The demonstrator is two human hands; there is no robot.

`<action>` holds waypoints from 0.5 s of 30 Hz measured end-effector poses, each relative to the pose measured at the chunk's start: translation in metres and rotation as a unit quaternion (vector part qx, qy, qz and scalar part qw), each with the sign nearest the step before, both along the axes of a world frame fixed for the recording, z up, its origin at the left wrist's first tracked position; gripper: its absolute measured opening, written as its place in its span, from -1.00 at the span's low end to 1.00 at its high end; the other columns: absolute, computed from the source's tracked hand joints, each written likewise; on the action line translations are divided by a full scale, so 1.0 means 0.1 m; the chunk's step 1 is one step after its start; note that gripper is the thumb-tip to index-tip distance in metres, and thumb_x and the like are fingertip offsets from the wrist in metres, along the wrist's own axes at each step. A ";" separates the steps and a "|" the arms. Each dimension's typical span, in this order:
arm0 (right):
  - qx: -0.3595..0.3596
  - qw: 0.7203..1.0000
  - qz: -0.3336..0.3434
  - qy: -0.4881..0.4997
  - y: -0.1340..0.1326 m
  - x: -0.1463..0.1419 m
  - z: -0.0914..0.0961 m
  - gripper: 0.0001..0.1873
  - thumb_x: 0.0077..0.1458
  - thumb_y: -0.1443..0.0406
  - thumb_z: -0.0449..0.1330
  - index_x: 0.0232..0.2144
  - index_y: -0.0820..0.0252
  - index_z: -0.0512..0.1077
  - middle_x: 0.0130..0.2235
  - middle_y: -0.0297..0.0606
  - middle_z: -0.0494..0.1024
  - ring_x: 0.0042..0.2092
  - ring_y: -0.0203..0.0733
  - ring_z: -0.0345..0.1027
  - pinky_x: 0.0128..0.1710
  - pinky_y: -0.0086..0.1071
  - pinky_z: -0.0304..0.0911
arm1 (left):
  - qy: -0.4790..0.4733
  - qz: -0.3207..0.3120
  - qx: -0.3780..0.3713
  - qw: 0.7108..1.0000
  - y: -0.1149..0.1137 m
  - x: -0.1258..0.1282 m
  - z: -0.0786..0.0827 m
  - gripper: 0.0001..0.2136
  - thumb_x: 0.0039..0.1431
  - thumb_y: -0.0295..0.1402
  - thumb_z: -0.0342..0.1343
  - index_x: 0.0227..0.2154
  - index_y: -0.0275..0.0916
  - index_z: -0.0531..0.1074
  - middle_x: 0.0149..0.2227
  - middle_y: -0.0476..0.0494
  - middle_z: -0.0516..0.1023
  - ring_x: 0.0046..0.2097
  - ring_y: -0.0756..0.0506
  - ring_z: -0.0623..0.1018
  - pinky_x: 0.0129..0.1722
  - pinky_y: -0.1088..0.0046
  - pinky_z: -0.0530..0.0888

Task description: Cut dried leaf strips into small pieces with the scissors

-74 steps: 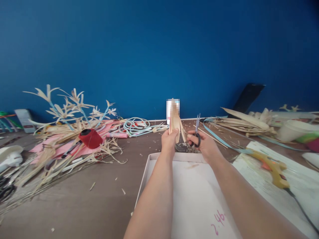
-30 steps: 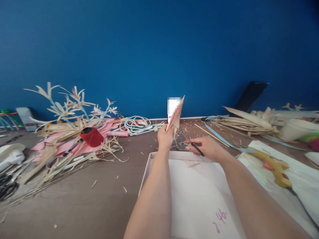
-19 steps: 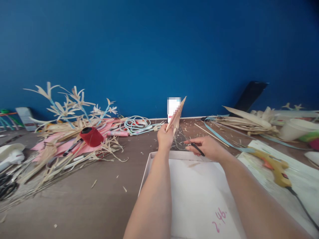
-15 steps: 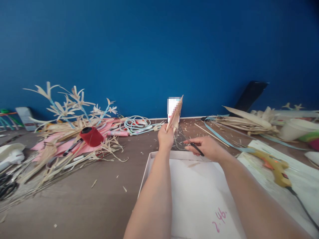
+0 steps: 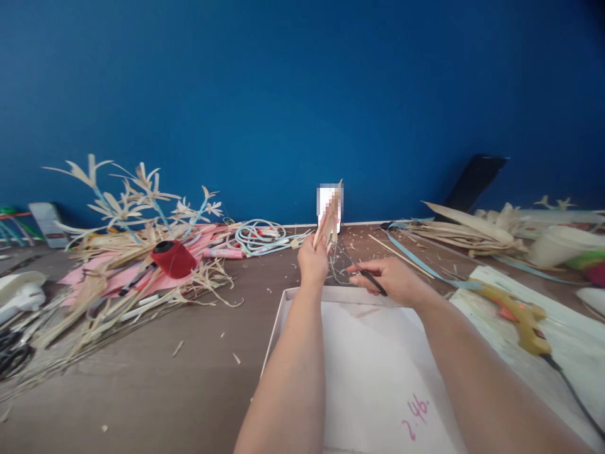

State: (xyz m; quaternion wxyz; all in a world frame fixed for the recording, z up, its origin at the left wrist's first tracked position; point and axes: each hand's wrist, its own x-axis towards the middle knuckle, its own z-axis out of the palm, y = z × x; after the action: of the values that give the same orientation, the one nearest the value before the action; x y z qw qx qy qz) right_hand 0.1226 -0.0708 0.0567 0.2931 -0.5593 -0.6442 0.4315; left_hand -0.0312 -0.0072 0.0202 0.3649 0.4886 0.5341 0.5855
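Pinched upright in my left hand (image 5: 312, 261) is a dried corn husk (image 5: 327, 227), pale tan and narrowing to a tip. My right hand (image 5: 385, 279) is closed round the dark handle of a pair of scissors (image 5: 371, 279), whose thin blades point up and left toward the husk's lower part. Whether the blades touch the husk I cannot tell. Both hands are above the far edge of a shallow white box (image 5: 293, 302), which has pink handwriting on its inner surface. Behind the husk stands a lit phone (image 5: 326, 195), partly hidden and blurred out.
To the left lie husk flowers (image 5: 113, 205) on blue stems, a red thread spool (image 5: 174, 259), pink paper (image 5: 78, 271) and coiled pale-blue cord (image 5: 258, 236). On the right are a yellow glue gun (image 5: 532, 328), a white cup (image 5: 564, 246) and husk leaves (image 5: 482, 230). A blue wall rises behind.
The husk's tip has shifted slightly left, along with my left hand. My right hand and the scissors have barely moved.
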 end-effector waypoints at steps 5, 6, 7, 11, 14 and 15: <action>0.033 0.993 -0.035 0.104 0.03 -0.04 -0.04 -0.48 -0.25 0.10 0.29 -0.21 0.23 0.46 -0.62 -0.41 0.35 -0.55 -0.34 0.19 -0.50 -0.41 0.15 | 0.030 0.019 0.009 0.999 -0.03 0.01 0.01 -0.79 0.10 -0.23 -0.10 -0.36 -0.23 0.35 -0.57 -0.02 0.40 -0.57 0.01 0.32 -0.54 0.53 0.22; 0.054 0.989 -0.054 0.130 0.04 -0.07 -0.06 -0.47 -0.25 0.11 0.30 -0.18 0.22 0.45 -0.56 -0.38 0.40 -0.51 -0.32 0.23 -0.46 -0.40 0.18 | 0.043 0.026 0.014 0.999 -0.05 0.04 0.01 -0.80 0.11 -0.25 -0.11 -0.35 -0.23 0.35 -0.55 -0.03 0.41 -0.54 0.00 0.34 -0.52 0.52 0.24; 0.078 0.982 -0.077 0.153 0.06 -0.09 -0.09 -0.47 -0.25 0.13 0.31 -0.17 0.21 0.43 -0.50 -0.34 0.43 -0.47 -0.30 0.26 -0.43 -0.39 0.19 | 0.057 0.033 0.021 0.998 -0.07 0.07 0.02 -0.81 0.11 -0.27 -0.10 -0.33 -0.22 0.36 -0.53 -0.04 0.42 -0.51 -0.01 0.36 -0.49 0.51 0.25; 0.130 0.957 -0.144 0.217 0.12 -0.19 -0.20 -0.53 -0.28 0.14 0.32 -0.26 0.20 0.40 -0.45 -0.33 0.45 -0.45 -0.30 0.28 -0.43 -0.41 0.19 | 0.107 0.019 0.053 0.993 -0.20 0.23 0.06 -0.82 0.08 -0.37 -0.09 -0.27 -0.16 0.36 -0.40 -0.07 0.48 -0.36 -0.06 0.42 -0.38 0.48 0.28; 0.140 0.941 -0.189 0.242 0.14 -0.24 -0.26 -0.59 -0.25 0.17 0.31 -0.29 0.19 0.38 -0.49 -0.36 0.43 -0.46 -0.32 0.27 -0.46 -0.45 0.16 | 0.125 -0.003 0.056 0.991 -0.29 0.33 0.08 -0.77 0.04 -0.45 -0.08 -0.23 -0.14 0.36 -0.35 -0.07 0.50 -0.33 -0.07 0.44 -0.35 0.47 0.29; 0.140 0.938 -0.202 0.246 0.15 -0.24 -0.27 -0.61 -0.24 0.18 0.30 -0.29 0.19 0.38 -0.49 -0.37 0.43 -0.46 -0.32 0.27 -0.47 -0.46 0.15 | 0.127 -0.009 0.060 0.990 -0.31 0.35 0.08 -0.75 0.03 -0.47 -0.08 -0.23 -0.13 0.36 -0.35 -0.07 0.50 -0.33 -0.07 0.44 -0.34 0.47 0.30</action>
State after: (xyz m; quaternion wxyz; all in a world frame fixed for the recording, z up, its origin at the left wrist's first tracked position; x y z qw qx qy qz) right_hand 0.0984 -0.0559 0.0298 0.5984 -0.5074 -0.4795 0.3931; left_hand 0.0035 -0.0383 0.0283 0.2692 0.5850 0.5359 0.5460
